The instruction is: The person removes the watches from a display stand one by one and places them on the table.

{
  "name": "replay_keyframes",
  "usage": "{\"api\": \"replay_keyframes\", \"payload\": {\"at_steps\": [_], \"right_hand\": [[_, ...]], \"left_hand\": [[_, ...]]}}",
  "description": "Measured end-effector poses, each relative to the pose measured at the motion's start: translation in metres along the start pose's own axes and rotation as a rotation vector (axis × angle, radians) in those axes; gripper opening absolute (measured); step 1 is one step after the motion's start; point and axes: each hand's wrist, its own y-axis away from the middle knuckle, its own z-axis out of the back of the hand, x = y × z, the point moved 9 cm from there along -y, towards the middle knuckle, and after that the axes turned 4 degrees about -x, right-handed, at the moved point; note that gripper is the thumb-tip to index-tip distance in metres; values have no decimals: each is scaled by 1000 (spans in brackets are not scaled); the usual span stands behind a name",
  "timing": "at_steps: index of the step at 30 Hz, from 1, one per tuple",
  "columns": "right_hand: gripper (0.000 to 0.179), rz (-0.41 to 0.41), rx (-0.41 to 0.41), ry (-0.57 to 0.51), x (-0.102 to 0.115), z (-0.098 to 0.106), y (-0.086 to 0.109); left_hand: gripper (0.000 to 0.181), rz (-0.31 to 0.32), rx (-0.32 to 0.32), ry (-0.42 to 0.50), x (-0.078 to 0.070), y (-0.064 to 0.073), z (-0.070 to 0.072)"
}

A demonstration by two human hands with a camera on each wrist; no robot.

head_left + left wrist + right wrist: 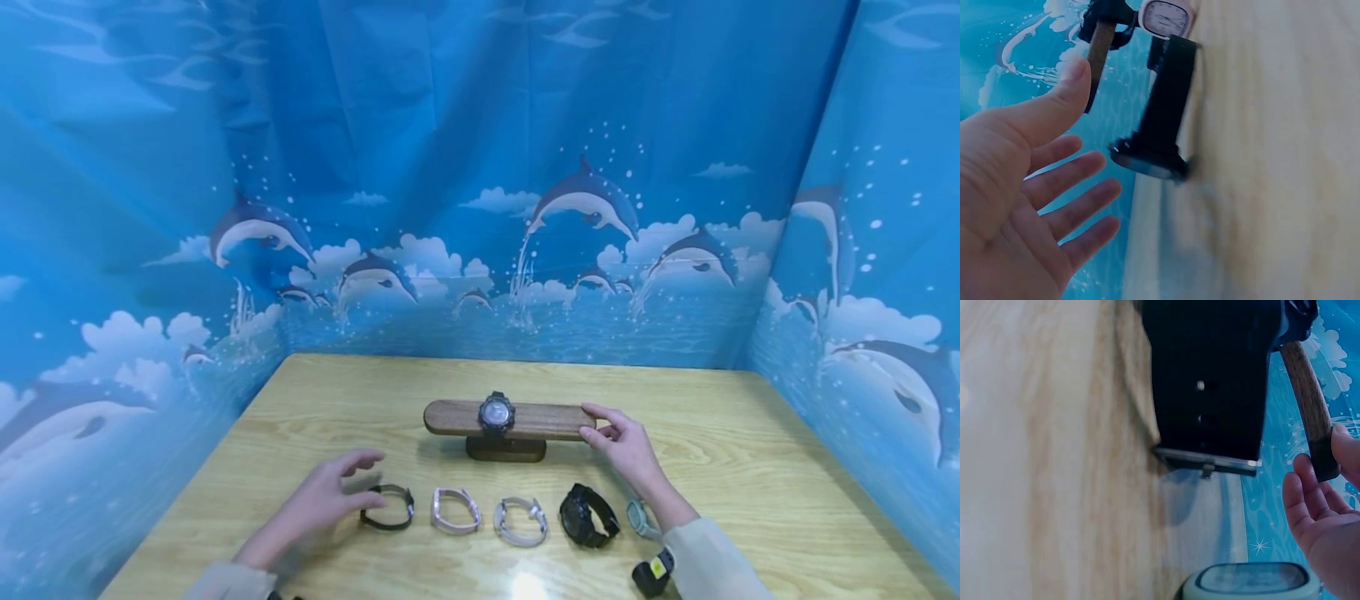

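A wooden watch stand (551, 422) with a T-shaped bar stands on the table, carrying one black digital watch (496, 413). My right hand (632, 456) holds the right end of the bar between thumb and fingers; the right wrist view shows the bar's end (1319, 434) between them. My left hand (324, 498) hovers at the left end of a row of watches, fingers spread and nothing in them. Its thumb overlaps a slim black-strapped watch (388, 527) in the head view. In the left wrist view that watch (1169, 100) stands on its side beside the fingers.
Right of the slim watch, the row continues with a pink watch (457, 528), a pale grey watch (521, 542), a bulky black watch (576, 517) and a light green watch (640, 518) near the right forearm. A dolphin-print curtain (465, 167) surrounds the wooden table (345, 400).
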Motion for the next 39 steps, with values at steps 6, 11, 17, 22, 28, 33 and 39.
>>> {"api": "replay_keyframes", "payload": {"at_steps": [6,11,17,22,28,33,39], "right_hand": [[44,-9,-2,-4,0,1,0],[45,-8,1,-19,3,1,-1],[45,-10,9,-34,4,1,-1],[46,-7,11,-32,4,0,-2],[45,-14,19,-31,5,-1,-1],[45,-16,13,-36,6,0,0],[45,-23,13,-39,5,0,0]], "left_hand": [[56,-6,-19,-36,-12,-16,-1],[49,-23,-72,-80,-25,-27,0],[46,-48,-108,-105,-41,-37,0],[47,-100,-119,-135,-53,-43,-3],[49,-117,-142,-142,-60,-49,-7],[51,-147,-164,-157,-68,-55,-11],[53,-230,-198,-181,-80,-62,-14]]}}
